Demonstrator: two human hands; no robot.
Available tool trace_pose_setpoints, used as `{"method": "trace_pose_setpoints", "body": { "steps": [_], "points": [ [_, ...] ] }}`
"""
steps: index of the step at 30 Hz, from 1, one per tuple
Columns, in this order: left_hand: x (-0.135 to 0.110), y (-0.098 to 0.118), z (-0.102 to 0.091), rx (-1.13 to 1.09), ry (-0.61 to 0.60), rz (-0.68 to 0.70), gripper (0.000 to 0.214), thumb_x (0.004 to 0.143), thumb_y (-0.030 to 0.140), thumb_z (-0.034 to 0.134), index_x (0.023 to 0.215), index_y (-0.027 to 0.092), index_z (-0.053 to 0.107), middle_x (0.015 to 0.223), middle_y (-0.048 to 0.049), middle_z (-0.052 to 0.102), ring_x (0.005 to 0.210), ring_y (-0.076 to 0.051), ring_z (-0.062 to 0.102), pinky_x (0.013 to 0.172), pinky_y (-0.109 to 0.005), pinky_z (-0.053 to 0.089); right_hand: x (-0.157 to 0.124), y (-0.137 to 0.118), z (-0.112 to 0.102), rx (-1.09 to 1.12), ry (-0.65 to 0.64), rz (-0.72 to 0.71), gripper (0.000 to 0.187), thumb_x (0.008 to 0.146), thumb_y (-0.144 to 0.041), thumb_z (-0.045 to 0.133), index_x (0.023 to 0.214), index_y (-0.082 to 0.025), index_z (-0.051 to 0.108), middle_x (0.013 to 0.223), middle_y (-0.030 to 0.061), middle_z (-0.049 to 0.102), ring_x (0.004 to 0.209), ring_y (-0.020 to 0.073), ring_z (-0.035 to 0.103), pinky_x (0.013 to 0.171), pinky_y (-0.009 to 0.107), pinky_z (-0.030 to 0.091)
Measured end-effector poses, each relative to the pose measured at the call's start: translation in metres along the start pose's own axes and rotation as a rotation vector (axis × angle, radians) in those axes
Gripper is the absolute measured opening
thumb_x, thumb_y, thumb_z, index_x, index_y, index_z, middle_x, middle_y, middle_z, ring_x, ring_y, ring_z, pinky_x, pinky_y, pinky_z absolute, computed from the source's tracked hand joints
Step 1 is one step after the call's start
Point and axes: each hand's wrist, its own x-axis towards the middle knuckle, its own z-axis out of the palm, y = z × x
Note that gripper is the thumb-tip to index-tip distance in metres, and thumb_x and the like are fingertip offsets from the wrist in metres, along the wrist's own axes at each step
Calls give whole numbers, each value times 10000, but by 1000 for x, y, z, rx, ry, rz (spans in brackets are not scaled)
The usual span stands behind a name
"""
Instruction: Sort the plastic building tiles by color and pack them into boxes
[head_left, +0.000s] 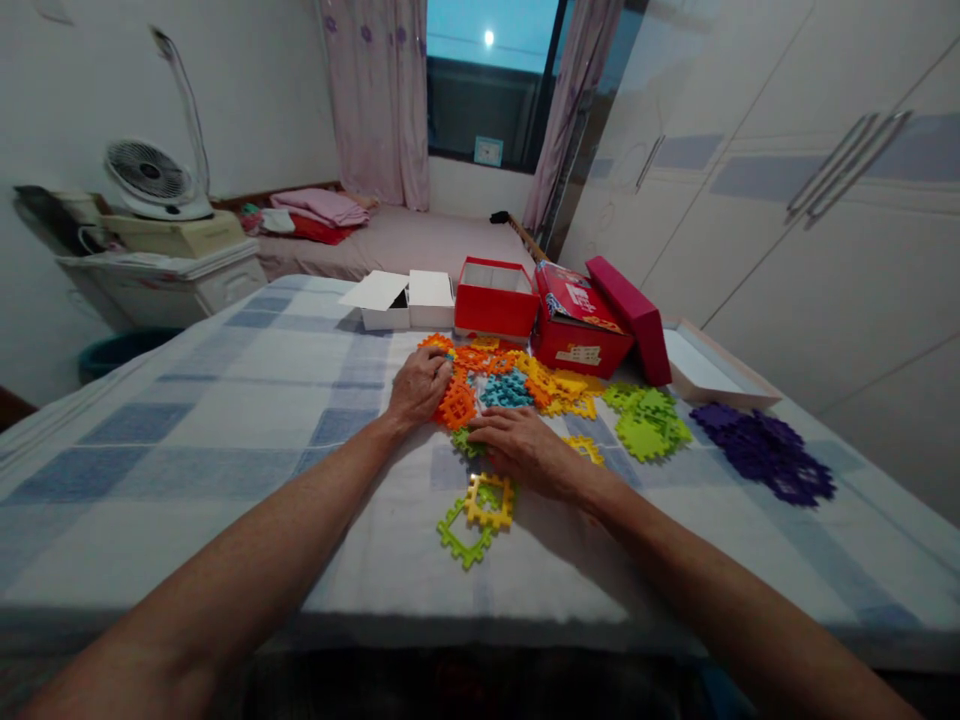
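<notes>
Left hand [420,385]: knuckles up, fingers curled down onto an orange tile [456,406] on the near side of the mixed tile heap [525,385], about mid-surface [225,420]; fingertips are hidden, so I cannot tell whether it actually clamps the tile.

Right hand [529,452]: flat, palm down, fingers extended, holding nothing; fingertips touch a green tile [466,441] just beside the orange one. The 2 hands are near each other, not touching.

2 overlapping pieces, a yellow frame [491,500] over a green frame [463,532], lie toward the near edge, just beside the right wrist.

Risks, as judged:
- the right forearm could sweep the 2 frames apart or toward the near edge;
- lifting the orange tile could drag toothed neighbours out of the heap;
- the purple pile [765,458] lies close to the right edge; a tug on the cloth could spill it.
</notes>
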Motion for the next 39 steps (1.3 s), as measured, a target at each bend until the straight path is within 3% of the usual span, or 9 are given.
{"method": "trace_pose_setpoints", "body": {
  "steps": [3, 7, 11, 16, 20, 24, 30, 35, 39],
  "points": [
    [0, 0, -1, -3, -1, -5, 339, 900, 290, 353, 873, 183, 673, 1054, -64, 614, 1023, -200, 545, 967, -344, 426, 1, 0, 0, -59, 24, 11, 240, 931, -175, 436, 1108, -193, 597, 1112, 71, 648, 1068, 182, 538, 888, 334, 364],
    [0, 0, -1, 12, -3, 1, 355, 908, 295, 341, 883, 173, 674, 1056, -70, 613, 1018, -205, 548, 961, -349, 427, -9, -17, -21, -50, 48, 50, 253, 934, -214, 436, 1140, -184, 578, 1159, 78, 607, 1073, 197, 511, 897, 348, 367],
    [0, -2, 1, 23, -14, 1, 360, 908, 290, 342, 894, 150, 674, 1068, -90, 616, 1020, -215, 550, 958, -352, 428, -29, -45, -40, 5, -84, 139, 386, 845, -451, 575, 1132, -193, 586, 1086, 92, 608, 993, 236, 531, 854, 394, 402],
    [1, -3, 2, 16, 5, 3, 350, 906, 295, 353, 910, 155, 675, 1060, -85, 618, 1016, -214, 552, 957, -355, 430, -40, -58, -26, -27, -141, 196, 395, 796, -368, 640, 1152, -206, 586, 1080, 95, 600, 981, 257, 537, 871, 438, 406],
    [0, -4, 3, 8, 7, 17, 359, 909, 294, 348, 905, 148, 676, 1060, -88, 619, 1015, -210, 554, 956, -345, 431, -44, -53, -20, 140, -82, 218, 324, 858, -332, 570, 1161, -216, 584, 1111, 79, 585, 1006, 210, 535, 877, 369, 431],
    [0, -5, 3, 14, 9, 7, 347, 906, 291, 354, 908, 161, 676, 1055, -75, 618, 1016, -205, 552, 956, -341, 430, -55, -36, -29, 297, 4, 219, 433, 823, -245, 615, 1243, -220, 514, 1166, 74, 544, 1068, 177, 512, 935, 322, 425],
    [1, -4, 2, 3, 3, 5, 356, 903, 295, 357, 880, 151, 682, 1057, -85, 621, 1024, -212, 550, 956, -346, 429, -62, 2, -42, 27, 218, 380, 444, 801, -239, 634, 1226, -167, 530, 1198, 140, 514, 1103, 254, 484, 957, 441, 408],
    [1, -4, 3, 0, 12, 3, 342, 901, 291, 365, 905, 159, 680, 1061, -77, 619, 1018, -204, 552, 956, -339, 430, -47, -39, -25, 116, 52, 181, 385, 819, -262, 626, 1188, -180, 557, 1180, 97, 561, 1105, 225, 479, 976, 398, 400],
    [1, -4, 3, 5, 12, 13, 349, 903, 286, 358, 901, 149, 679, 1051, -88, 623, 1011, -211, 554, 951, -348, 433, -32, -76, -4, 79, -44, 93, 446, 774, -342, 686, 1167, -171, 564, 1089, 90, 605, 1056, 262, 474, 931, 444, 405]
  ]
}}
